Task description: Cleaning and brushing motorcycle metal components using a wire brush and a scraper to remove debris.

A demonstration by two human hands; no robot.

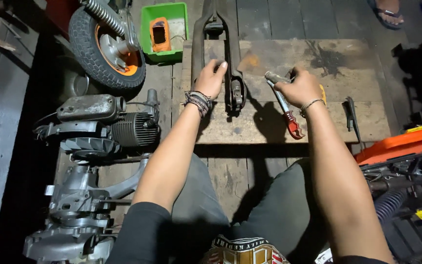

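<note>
A dark metal fork-shaped frame part [233, 54] lies on a worn wooden board [348, 78], its two legs running away from me. My left hand [211, 77] rests on the near end of its left leg, fingers curled over it. My right hand [300, 87] is closed around a tool with a silver shaft and a red jaw end [293, 124], held just right of the frame part's lower end. Both wrists wear bracelets.
Left of the board stand a small wheel with an orange rim [107, 45], a green plastic bin holding an orange part [164, 32] and a grey engine assembly [98, 146]. A dark tool [351, 115] lies at the board's right. An orange body panel [401, 142] is at right; another person's sandalled foot [387, 12] is at the top.
</note>
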